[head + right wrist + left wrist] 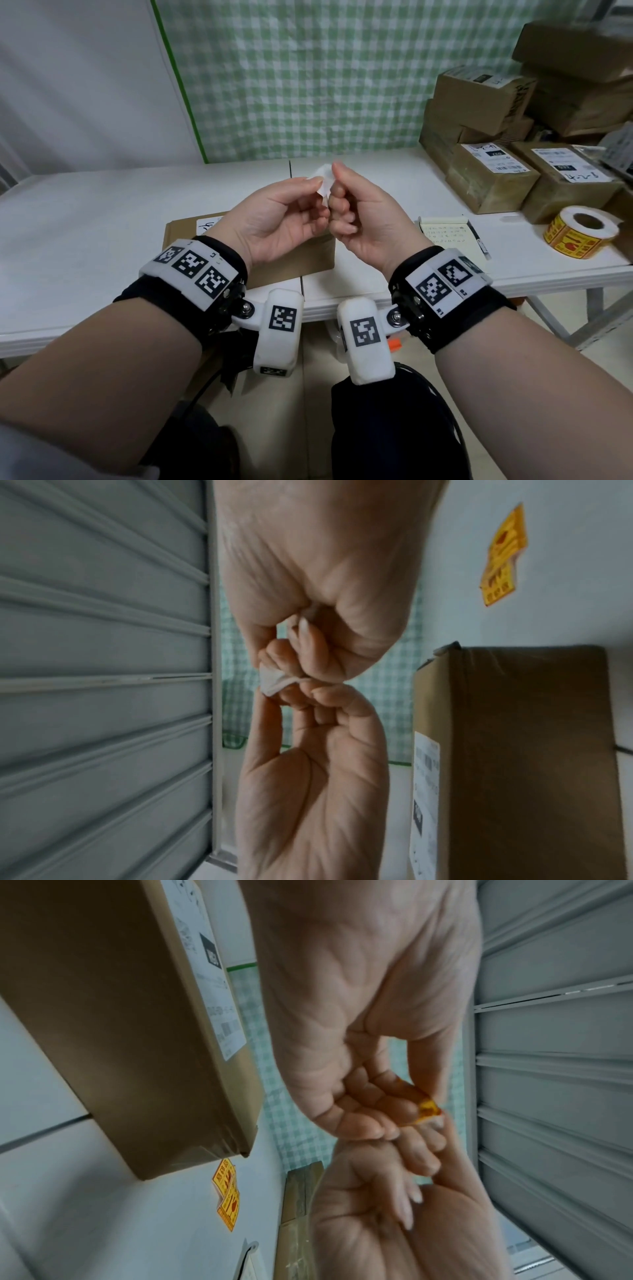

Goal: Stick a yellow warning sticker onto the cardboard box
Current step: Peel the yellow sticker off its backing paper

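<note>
Both hands are raised above the table and meet at one small yellow warning sticker [323,181]. Its white back faces the head view, and its yellow face [428,1106] shows in the left wrist view. My left hand [317,187] pinches it between thumb and fingers. My right hand [337,180] pinches the same piece with its other fingers curled, and the white paper [272,681] shows at its fingertips. The cardboard box [298,255] lies flat on the table under the hands, partly hidden by them, with a white label on top.
A roll of yellow warning stickers [579,231] stands at the right of the white table [85,222]. A notepad with a pen [445,234] lies between the roll and the box. Several labelled cardboard boxes [493,174] are stacked at the back right.
</note>
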Tool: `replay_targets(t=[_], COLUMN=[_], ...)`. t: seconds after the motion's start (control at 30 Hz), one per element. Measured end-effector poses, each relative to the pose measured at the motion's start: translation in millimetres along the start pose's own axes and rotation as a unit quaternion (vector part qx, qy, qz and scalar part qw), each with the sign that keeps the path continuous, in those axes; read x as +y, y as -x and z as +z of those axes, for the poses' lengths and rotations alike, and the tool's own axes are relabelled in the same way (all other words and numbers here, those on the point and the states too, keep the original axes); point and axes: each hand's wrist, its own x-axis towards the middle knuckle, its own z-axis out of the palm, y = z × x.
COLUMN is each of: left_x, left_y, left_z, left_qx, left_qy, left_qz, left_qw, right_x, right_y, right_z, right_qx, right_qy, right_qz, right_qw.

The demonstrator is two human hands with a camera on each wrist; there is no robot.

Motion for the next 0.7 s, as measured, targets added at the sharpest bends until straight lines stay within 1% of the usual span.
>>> replay_targets(t=[0.1,0.2,0.33,0.43,0.57,0.7], left_x=[1.2,0.5,-0.5,-0.8,1.8,4.0], left_y=[-1.4,-0.7,-1.1,-1.8,-1.1,-0.6], left_z=[1.4,3.6,3.0,2.3,5.3,6.5], left_qx=[0.022,0.025,0.023,0.016,0.012,0.005], left_qy=[0.004,0.000,0.011,0.020,0.001,-0.027], left_qz=[-0.001,0.006,0.007,0.008,0.011,0.027], left_qw=[1.000,1.000,1.000,1.000,1.000,0.999], right_x=[-0.3,-0.8,-5.0,-6.3,-7.0,-6.0], right_y=[1.6,2.5,3.6,4.6,4.1,3.6], right_z=[1.2,1.5,0.0,0.6,3.2,3.4], right_qx=[-0.009,-0.015,-0.030,-0.026,-0.014,-0.007], right_qy=[0.136,0.199,0.206,0.192,0.187,0.189], right_qz=[-0.035,-0.050,-0.043,-0.048,-0.074,-0.079], right_qw=[0.990,0.978,0.977,0.980,0.980,0.979])
